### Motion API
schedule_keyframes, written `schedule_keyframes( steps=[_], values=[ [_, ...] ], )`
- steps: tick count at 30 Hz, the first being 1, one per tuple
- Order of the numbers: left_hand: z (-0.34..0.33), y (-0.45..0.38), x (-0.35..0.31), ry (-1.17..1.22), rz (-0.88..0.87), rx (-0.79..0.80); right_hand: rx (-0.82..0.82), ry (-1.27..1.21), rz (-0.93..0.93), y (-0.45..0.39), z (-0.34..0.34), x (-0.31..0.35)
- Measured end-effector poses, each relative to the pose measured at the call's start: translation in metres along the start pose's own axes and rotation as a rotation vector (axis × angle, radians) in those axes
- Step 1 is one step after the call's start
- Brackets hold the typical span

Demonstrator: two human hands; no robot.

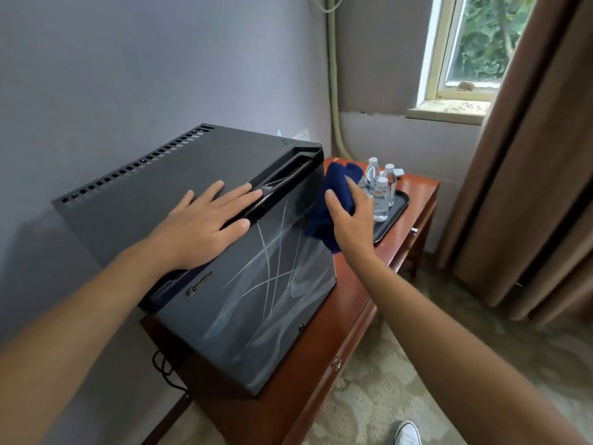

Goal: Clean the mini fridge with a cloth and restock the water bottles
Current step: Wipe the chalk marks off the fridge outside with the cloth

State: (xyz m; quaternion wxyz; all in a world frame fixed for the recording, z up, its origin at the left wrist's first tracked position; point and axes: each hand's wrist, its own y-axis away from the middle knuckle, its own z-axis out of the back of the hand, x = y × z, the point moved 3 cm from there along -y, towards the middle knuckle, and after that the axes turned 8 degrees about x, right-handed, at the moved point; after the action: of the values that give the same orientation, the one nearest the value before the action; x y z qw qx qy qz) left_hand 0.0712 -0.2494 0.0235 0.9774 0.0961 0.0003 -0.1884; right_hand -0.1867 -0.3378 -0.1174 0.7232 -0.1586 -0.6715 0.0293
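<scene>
While the right hand (351, 220) grips the bunched blue cloth (333, 200) against the mini fridge (224, 252) door's upper right corner, the left hand (205, 223) lies flat, fingers spread, on its top. Dusty streaks run below-left of the cloth. Water bottles (380, 194) stand just beyond the right hand, partly hidden.

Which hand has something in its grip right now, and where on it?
The right hand grips the blue cloth bunched around its middle, at the mini fridge's right edge. The left hand holds nothing; it rests flat on the fridge top.
</scene>
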Motion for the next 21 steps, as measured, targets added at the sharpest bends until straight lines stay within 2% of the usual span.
schedule_keyframes(
  steps=[5, 11, 16, 21],
  values=[
    [0.001, 0.001, -0.002, 0.001, -0.030, -0.014, 0.006, -0.024, -0.010, -0.022, -0.030, 0.013],
    [-0.001, -0.003, 0.000, 0.003, -0.033, -0.038, -0.163, -0.018, -0.039, -0.001, -0.054, 0.011],
    [-0.002, -0.004, 0.001, 0.053, -0.027, -0.070, -0.207, -0.050, 0.007, 0.072, -0.099, 0.018],
    [-0.002, -0.005, 0.002, 0.060, -0.027, -0.069, -0.069, -0.012, 0.109, 0.184, -0.154, 0.046]
  ],
)
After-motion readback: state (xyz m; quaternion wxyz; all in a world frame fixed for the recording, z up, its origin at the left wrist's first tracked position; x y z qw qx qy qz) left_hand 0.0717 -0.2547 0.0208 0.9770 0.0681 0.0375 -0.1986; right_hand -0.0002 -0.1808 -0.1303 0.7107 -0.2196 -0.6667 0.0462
